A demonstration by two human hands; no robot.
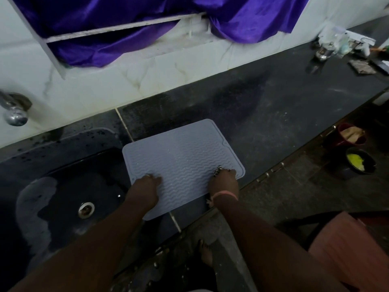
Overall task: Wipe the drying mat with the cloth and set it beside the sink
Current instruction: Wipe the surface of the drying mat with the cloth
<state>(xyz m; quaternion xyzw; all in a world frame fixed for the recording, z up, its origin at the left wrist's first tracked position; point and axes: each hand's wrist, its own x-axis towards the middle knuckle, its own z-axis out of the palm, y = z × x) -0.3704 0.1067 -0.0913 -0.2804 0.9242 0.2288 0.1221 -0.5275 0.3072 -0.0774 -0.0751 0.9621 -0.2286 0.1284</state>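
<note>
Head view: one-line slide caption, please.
Both hands, left hand and right hand, rest on the grey drying mat lying on the dark counter beside the sink.

this is a home kitchen. a long shiny black counter (273,106) runs along a white tiled wall (147,74), with a dark sink (69,192) set into it, a round metal drain (86,209) at the bottom and a metal tap (14,110) sticking out of the wall above it. a grey drying mat (181,157) lies on the counter just beside the sink, bottles and small things (336,45) crowd the far end, a purple cloth (117,22) hangs over the wall shelf, and two buckets (353,150) stand on the floor near the counter.
</note>
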